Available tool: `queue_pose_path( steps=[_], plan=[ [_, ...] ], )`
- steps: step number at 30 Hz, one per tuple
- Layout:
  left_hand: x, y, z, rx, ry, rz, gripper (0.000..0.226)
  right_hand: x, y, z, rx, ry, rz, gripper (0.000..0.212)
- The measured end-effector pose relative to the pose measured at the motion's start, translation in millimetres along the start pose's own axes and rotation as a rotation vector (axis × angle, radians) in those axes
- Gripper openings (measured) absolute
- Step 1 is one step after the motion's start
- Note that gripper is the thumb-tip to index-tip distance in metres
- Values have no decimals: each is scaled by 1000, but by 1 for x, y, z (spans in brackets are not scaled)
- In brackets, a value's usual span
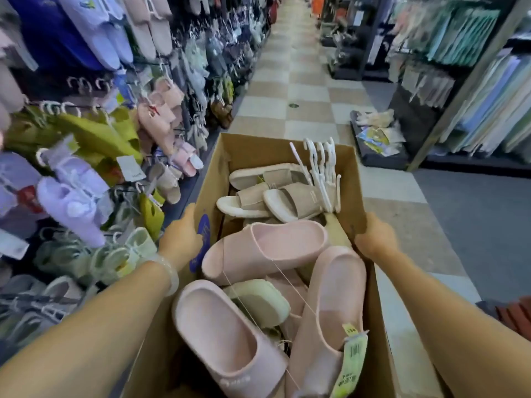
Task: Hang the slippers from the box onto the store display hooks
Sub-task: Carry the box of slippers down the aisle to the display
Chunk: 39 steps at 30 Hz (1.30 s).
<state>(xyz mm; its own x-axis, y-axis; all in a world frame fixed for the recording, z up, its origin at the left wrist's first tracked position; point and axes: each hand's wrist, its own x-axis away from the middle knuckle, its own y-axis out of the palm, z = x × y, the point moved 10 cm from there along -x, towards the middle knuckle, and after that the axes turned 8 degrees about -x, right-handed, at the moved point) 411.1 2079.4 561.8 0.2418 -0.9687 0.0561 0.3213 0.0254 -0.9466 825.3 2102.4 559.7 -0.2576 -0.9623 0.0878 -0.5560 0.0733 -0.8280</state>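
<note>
An open cardboard box (253,149) is held in front of me. My left hand (181,239) grips its left wall and my right hand (376,239) grips its right wall. Inside lie pink slippers (267,245), one with a yellow-green tag (350,360), a pale green slipper (258,303), and beige slippers (290,199) at the far end. White plastic hangers (324,170) stand in the far right corner. To the left, the display wall carries hooks (83,83) with hanging slippers in purple (74,196), olive (97,133) and pink (158,116).
A checkered tile aisle (301,90) runs straight ahead. On the right stand dark shelves with folded textiles (488,104) and a low shelf with packaged goods (379,136). Grey flooring (465,225) lies to the right of the box.
</note>
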Motion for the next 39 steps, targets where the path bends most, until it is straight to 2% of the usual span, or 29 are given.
queue_pose_path(
  steps=[5,8,10,17,23,31,36,39],
  plan=[
    [-112,5,35,-37,-19,20,58,-126,17,-32,-51,-52,-24,22],
    [-171,9,49,1,-57,11,50,-203,31,-54,-51,-81,-54,34],
    [-212,8,58,62,-66,26,47,-254,38,-68,-54,-92,-78,34],
    [-367,18,78,90,-112,35,52,-418,53,-124,73,-121,-117,33],
    [-531,33,102,37,-111,48,58,-565,80,-170,35,-100,-139,26],
    [-734,37,146,-11,-78,40,67,-745,104,-218,-10,-37,-150,31],
    [-856,58,172,-51,-50,17,49,-856,130,-235,-25,-6,-159,31],
    [-924,80,182,-43,-62,-5,48,-922,151,-245,2,17,-179,27]
  ],
)
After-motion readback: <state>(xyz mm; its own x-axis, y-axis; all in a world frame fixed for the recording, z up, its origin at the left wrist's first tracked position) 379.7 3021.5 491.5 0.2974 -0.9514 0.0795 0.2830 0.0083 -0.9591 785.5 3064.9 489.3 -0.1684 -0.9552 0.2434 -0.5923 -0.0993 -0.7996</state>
